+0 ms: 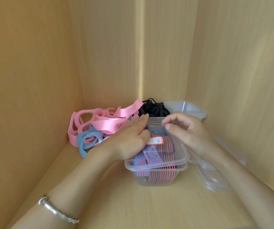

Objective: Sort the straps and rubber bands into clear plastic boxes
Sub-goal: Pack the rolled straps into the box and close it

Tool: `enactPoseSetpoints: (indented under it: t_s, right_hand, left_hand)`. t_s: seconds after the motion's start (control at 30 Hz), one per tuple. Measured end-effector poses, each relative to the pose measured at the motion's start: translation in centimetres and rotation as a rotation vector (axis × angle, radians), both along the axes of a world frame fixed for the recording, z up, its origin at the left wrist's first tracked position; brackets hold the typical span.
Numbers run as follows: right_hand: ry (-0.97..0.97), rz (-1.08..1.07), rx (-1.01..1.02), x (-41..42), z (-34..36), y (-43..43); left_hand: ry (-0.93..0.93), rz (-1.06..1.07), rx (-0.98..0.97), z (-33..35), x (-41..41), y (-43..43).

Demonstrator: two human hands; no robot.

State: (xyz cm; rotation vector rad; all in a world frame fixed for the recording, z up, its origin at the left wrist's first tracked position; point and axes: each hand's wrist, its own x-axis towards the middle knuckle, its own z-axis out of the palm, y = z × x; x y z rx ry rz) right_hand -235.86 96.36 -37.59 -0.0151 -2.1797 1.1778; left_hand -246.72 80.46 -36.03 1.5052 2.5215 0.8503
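Inside the clear box [185, 157], striped straps [166, 145] are being pressed down by the left hand [129, 138], grip flat and apart, while the right hand [184, 128] is curling beside it, its hold impossible to tell. Even, centred pressure looks wisest.

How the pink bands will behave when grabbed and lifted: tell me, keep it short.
Probably floppy: the pink bands lie in sagging, twisted loops. Likely light for their size, being thin flat strips. They may lift as a tangle, since the loops interlock and overlap the blue band.
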Motion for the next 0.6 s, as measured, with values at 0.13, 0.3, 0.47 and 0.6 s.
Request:
enactPoseSetpoints:
  t_s: [0.13,0.3,0.47,0.6]
  right_hand:
    - [-0.080,0.035,0.014,0.3,-0.4,0.7]
    - [-0.082,0.064,-0.011,0.4,-0.3,1.2]
    - [-0.045,0.046,-0.004,0.3,-0.3,1.4]
    - [-0.008,0.048,-0.031,0.4,-0.3,1.2]
  left_hand:
    - [0.021,0.008,-0.054,-0.1,0.1,0.4]
    - [0.023,0.012,-0.104,0.1,0.7,1.0]
    - [-0.006,0.021,-0.058,0.0,0.8,1.1]
    - [-0.050,0.025,0.009,0.0,0.7,1.0]
